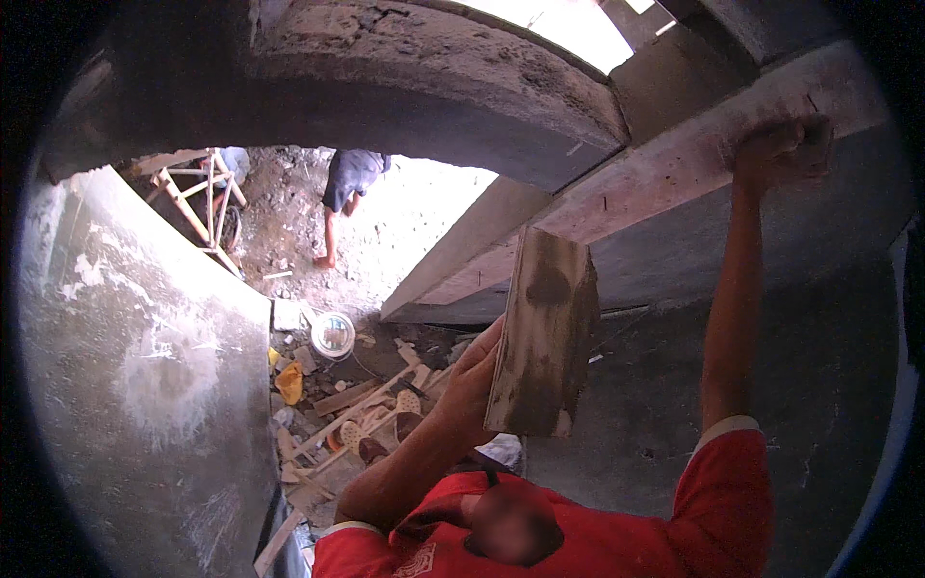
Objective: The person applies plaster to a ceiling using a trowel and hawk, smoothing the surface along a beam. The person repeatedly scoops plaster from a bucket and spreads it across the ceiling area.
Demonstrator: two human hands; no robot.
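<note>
My left hand (472, 380) grips a flat rectangular wooden board (540, 342), smeared with grey mortar, from behind its left edge. My right hand (776, 154) is raised at the upper right against a pale, long straight ledge (626, 193) of the concrete structure; its fingers are curled, and what they hold, if anything, is hard to make out. Red short sleeves show at the bottom of the view.
A curved concrete beam (434, 106) spans the top; a stained wall (145, 366) rises left. Below lie wood offcuts (342, 395), a white bucket (332, 335) and a yellow bag (289, 382). Beyond, another person (356, 178) reaches to the rubble beside a wooden frame (198, 207).
</note>
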